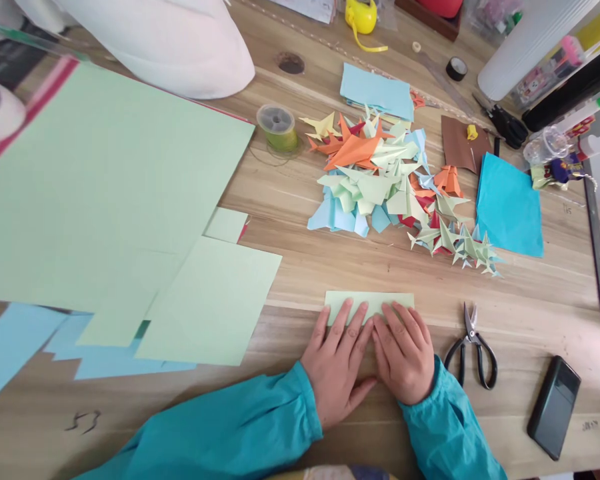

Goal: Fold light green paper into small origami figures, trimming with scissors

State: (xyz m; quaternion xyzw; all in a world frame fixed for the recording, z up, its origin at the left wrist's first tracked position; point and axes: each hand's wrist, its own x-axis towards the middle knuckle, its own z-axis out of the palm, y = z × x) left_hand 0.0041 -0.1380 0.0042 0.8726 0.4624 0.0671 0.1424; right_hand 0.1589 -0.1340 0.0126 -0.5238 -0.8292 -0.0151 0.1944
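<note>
Blue-green sleeves [225, 427] come in at the bottom, nearest to us, and lie on the wooden tabletop [300, 293].

At the left, a big pale green sheet [115, 180] covers a lot of room. Blue paper [17, 347] pokes out under it. Just to its right is a smaller pale green square [210, 303], lying flat. Farther back stands a spool of green thread [283, 139].

Next comes the left hand [337, 370]. It is open and laid flat, with its fingers a little spread and its thumb out to the side. Its fingertips rest on a pale green paper strip [373, 301], which lies flat on the wood in front of the person. The right hand [405, 363] is right beside it. It is open too, with its fingers close together and a bit bent, and it presses on the right part of the strip. Neither hand grips anything. The strip's near edge is hidden under the fingers.

This looks like the pressing step, making a fold flat and sharp. The next move seems to call for even edges and a firm rub along the crease.

Behind the strip is a heap of folded paper cranes [375, 177] in green, orange, red and blue. To the right are black-handled snips [471, 335], bright blue paper [510, 203] farther back, and a black phone [554, 408].
</note>
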